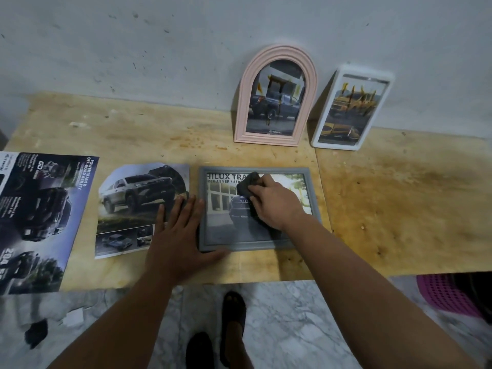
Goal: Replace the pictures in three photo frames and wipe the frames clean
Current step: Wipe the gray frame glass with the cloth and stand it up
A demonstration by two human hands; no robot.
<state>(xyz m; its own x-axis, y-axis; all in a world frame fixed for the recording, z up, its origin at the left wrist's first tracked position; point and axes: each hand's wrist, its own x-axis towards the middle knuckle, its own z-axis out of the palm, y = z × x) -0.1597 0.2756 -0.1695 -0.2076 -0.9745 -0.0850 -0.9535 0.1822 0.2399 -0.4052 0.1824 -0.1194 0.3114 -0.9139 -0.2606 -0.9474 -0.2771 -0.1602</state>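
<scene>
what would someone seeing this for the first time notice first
Probably the two hands at the grey frame lying flat near the table's front edge: the right hand presses a dark cloth on its glass while the left hand steadies its left side. Next, the pink arched frame and white frame leaning on the wall behind.

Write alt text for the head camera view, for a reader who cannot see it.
A right hand presses a dark cloth onto the glass of a grey rectangular photo frame lying flat on a wooden table, while the left hand steadies its left edge. A pink arched frame and a white rectangular frame lean against the wall behind.
</scene>
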